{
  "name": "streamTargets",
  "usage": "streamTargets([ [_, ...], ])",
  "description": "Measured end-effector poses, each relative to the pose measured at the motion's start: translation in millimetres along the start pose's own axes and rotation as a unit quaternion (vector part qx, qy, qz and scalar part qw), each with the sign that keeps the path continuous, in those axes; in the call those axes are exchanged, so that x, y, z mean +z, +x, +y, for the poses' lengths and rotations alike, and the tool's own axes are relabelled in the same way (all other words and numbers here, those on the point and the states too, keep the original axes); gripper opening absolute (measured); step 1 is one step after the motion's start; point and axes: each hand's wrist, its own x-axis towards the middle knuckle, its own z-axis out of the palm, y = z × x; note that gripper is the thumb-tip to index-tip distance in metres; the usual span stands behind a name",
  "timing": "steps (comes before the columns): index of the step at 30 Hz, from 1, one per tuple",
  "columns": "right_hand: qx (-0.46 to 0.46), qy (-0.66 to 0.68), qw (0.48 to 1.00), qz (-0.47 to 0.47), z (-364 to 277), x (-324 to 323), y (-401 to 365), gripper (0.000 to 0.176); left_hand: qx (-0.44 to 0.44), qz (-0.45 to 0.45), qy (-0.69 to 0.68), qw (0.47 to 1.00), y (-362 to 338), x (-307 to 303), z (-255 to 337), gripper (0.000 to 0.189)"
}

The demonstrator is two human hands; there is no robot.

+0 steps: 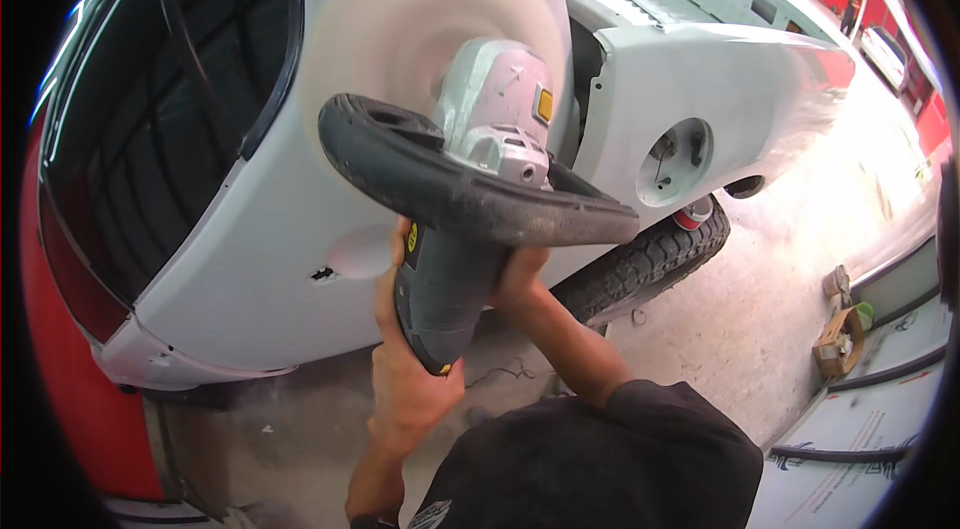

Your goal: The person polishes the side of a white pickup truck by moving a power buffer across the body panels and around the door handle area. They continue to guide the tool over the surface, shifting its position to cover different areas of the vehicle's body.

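Polisher (455, 279) gripped, left hand (412, 391) and right hand (520, 279) closed on body; blurred disc (375, 39) over pale panel (240, 279).

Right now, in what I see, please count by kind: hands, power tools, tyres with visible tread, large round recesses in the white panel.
Hands: 2 (left hand, right hand)
Power tool: 1
Treaded tyre: 1
Large round recess: 1
Total: 5

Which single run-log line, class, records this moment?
left hand: gripping polisher | right hand: gripping polisher | pad: spinning blur, at truck side
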Motion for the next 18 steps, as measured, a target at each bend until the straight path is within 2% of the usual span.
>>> streamTargets([
  [3,0.034,0.007,0.999,0.028,21.4,-21.0,-30.8,0.064,-0.025,-0.026,0.023,0.999,-15.0,-3.7,-12.9,0.103],
  [5,0.073,-0.088,0.988,0.104,36.7,-45.9,-57.8,0.049,-0.02,-0.038,0.034,0.999,-29.2,-5.4,-34.7,0.103],
  [6,0.101,-0.237,0.955,0.144,36.1,-48.2,-67.7,0.042,-0.017,-0.044,0.038,0.998,-36.4,-5.8,-46.7,0.103],
  [9,0.128,-0.117,0.984,0.048,117.9,-167.9,-114.9,0.051,-0.019,-0.05,0.075,0.996,-58.2,-11.2,-73.9,0.101],
  [10,0.148,-0.016,0.988,0.038,91.8,-115.2,-112.3,0.057,-0.03,-0.052,0.073,0.996,-63.8,-14.3,-78.2,0.101],
  [12,0.171,-0.04,0.983,0.044,90.9,-87.8,-118.3,0.057,-0.051,-0.054,0.07,0.995,-73.6,-20.3,-86.5,0.101],
  [15,0.201,-0.1,0.974,0.036,114.2,-65.0,-124.0,0.058,-0.031,-0.037,0.043,0.998,-96.7,-29.1,-115.0,0.097],
  [18,0.22,-0.147,0.964,0.006,142.7,-39.6,-114.6,0.058,-0.068,-0.014,0.02,0.997,-122.7,-42.2,-135.4,0.093],
])
